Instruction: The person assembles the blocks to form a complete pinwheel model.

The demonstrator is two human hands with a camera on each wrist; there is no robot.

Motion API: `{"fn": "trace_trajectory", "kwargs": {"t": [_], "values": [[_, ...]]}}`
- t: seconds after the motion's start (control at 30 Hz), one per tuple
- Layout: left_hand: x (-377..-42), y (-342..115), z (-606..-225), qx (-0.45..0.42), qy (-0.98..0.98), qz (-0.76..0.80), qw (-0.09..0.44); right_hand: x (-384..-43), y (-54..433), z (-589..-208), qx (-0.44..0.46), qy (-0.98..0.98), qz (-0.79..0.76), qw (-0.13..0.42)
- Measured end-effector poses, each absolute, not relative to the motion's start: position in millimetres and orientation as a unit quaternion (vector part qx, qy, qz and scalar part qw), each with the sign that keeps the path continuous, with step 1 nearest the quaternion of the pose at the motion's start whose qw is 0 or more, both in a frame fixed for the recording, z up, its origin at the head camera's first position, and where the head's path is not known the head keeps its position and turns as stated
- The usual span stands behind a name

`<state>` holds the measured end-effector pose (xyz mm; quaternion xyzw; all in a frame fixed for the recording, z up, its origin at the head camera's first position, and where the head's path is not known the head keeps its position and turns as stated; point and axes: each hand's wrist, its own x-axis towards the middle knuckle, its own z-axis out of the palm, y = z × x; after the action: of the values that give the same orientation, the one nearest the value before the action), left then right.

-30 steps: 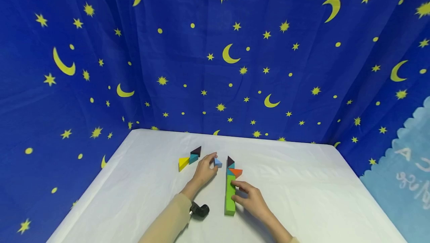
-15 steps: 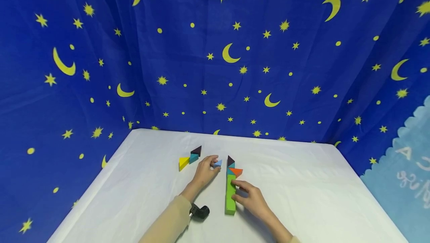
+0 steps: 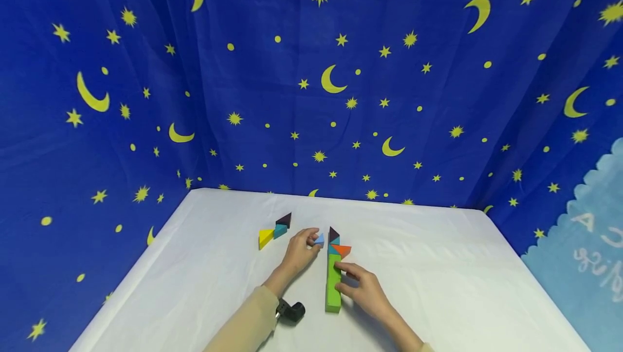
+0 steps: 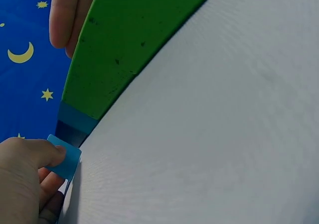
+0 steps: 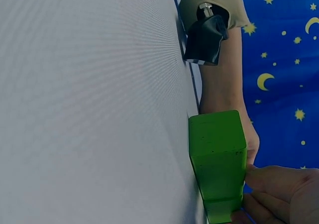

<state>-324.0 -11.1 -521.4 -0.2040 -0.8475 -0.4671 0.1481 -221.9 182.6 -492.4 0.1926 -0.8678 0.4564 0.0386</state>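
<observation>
1. A deep-blue curtain printed with yellow moons and stars (image 3: 263, 79) hangs along the left and runs round behind a table covered in white cloth (image 3: 438, 271).
2. Leftmost on the cloth I see a yellow triangular block (image 3: 265, 238), next to a teal angular block (image 3: 279, 231); a dark, near-black triangular block (image 3: 284, 220) sits just behind the teal one.
3. A beige sleeve (image 3: 245, 322) reaches in, a black device (image 3: 293, 313) jutting out at its cuff.
4. The person's left hand (image 3: 299, 250) has a narrow grip, pinching a small light-blue triangular block (image 3: 319, 240) between thumb and fingers. That block is just left of a row of blocks, a gap showing between them; whether it touches the cloth, I can't tell.
5. The row's far end is a second dark triangular block (image 3: 333, 234) with teal pieces (image 3: 333, 250) against it, and an orange triangular block (image 3: 343, 251) pokes out rightward.
6. Toward the person, the row continues as a long green square-edged bar (image 3: 333, 292).
7. The right hand (image 3: 366, 290) rests thumb and forefinger, spread apart, against the bar's right side.
8. Far right hangs a pale-blue scalloped panel with white lettering (image 3: 584, 238).
</observation>
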Motion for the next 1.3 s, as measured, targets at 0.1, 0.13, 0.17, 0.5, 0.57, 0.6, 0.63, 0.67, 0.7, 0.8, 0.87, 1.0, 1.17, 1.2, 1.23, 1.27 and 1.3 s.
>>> {"fn": "trace_trajectory", "kwargs": {"t": [0.1,0.13,0.17,0.5,0.57,0.6,0.63,0.67,0.7,0.8,0.87,1.0,1.17,1.2,1.23,1.27,1.3], "values": [[-321.8,-10.8,-522.2,-0.204,-0.844,-0.475,0.142,-220.5,182.9,-492.3,0.193,-0.867,0.458,0.032],[-321.5,-10.9,-522.3,-0.208,-0.843,-0.476,0.142,-220.3,183.1,-492.4,0.194,-0.867,0.458,0.031],[-321.3,-11.1,-522.4,-0.214,-0.839,-0.479,0.142,-220.3,183.2,-492.7,0.196,-0.866,0.458,0.031],[-329.7,-17.7,-506.5,-0.270,-0.818,-0.492,0.123,-223.5,181.6,-492.6,0.202,-0.863,0.461,0.035],[-330.4,-18.2,-506.3,-0.274,-0.819,-0.495,0.101,-222.6,181.2,-493.2,0.203,-0.861,0.466,0.033],[-330.3,-18.4,-507.3,-0.273,-0.820,-0.494,0.093,-221.9,180.9,-493.2,0.205,-0.859,0.468,0.032],[-330.0,-18.4,-508.8,-0.272,-0.823,-0.490,0.090,-221.5,180.8,-493.6,0.206,-0.859,0.467,0.033],[-329.7,-18.3,-510.5,-0.270,-0.824,-0.489,0.089,-221.3,180.7,-493.9,0.207,-0.859,0.467,0.034],[-329.4,-18.0,-512.4,-0.268,-0.826,-0.487,0.093,-221.1,180.8,-493.9,0.208,-0.859,0.466,0.036],[-328.5,-17.0,-517.7,-0.258,-0.827,-0.486,0.110,-220.9,181.5,-493.4,0.206,-0.862,0.462,0.038],[-326.2,-16.5,-521.4,-0.252,-0.827,-0.487,0.123,-219.5,181.8,-494.3,0.205,-0.861,0.464,0.036],[-323.6,-14.7,-522.4,-0.236,-0.830,-0.485,0.143,-218.5,182.2,-493.8,0.205,-0.859,0.468,0.034],[-322.9,-12.4,-520.6,-0.214,-0.835,-0.485,0.149,-219.1,182.0,-492.9,0.203,-0.858,0.471,0.036],[-323.0,-12.0,-520.7,-0.212,-0.835,-0.484,0.152,-219.2,181.8,-492.9,0.202,-0.857,0.472,0.037],[-323.6,-11.1,-520.8,-0.211,-0.836,-0.482,0.155,-219.5,182.2,-492.9,0.201,-0.857,0.473,0.036],[-324.1,-10.3,-521.0,-0.210,-0.836,-0.482,0.158,-219.6,182.2,-493.0,0.201,-0.856,0.475,0.035],[-324.7,-9.4,-521.1,-0.209,-0.835,-0.483,0.161,-219.7,182.4,-493.1,0.201,-0.855,0.477,0.033]]}}
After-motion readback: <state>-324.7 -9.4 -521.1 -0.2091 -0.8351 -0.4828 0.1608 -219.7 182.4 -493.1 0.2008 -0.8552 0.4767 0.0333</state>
